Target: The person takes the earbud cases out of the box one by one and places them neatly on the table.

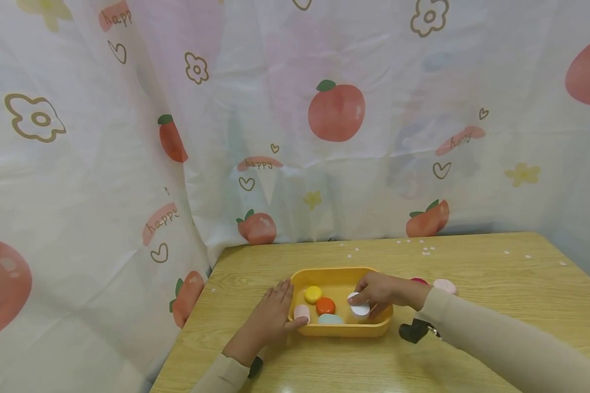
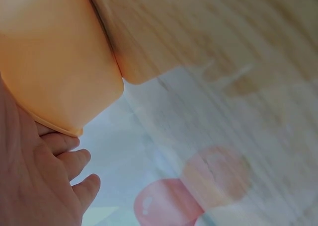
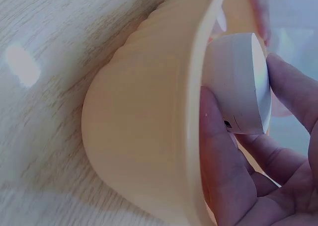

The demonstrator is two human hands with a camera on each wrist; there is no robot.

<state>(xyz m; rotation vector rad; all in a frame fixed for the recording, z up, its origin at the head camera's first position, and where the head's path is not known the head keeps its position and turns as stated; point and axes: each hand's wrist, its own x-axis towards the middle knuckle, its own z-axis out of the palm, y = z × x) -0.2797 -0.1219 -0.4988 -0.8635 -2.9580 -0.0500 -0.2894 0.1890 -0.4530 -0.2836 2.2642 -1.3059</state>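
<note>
A yellow-orange plastic tray [image 1: 341,330] sits on the wooden table. Over its right end, my right hand [image 1: 377,289] grips a short white cylinder [image 1: 360,307] between thumb and fingers. The right wrist view shows the cylinder [image 3: 233,82] tilted, with a flat end face and a small dark mark on its side, just past the tray's rim. My left hand [image 1: 270,315] rests along the tray's left end, thumb at the front corner; its extended fingers [image 2: 74,162] show beside the rim. Inside lie a yellow round piece [image 1: 313,295], an orange-red one [image 1: 325,305], a pale pink one [image 1: 302,313] and a light blue one [image 1: 330,319].
Right of the tray, a pale pink disc [image 1: 444,286] and a dark pink piece [image 1: 419,281], partly hidden by my right arm, lie on the table [image 1: 324,365]. Small white specks dot the table's back. A fruit-print curtain [image 1: 295,191] hangs behind and to the left.
</note>
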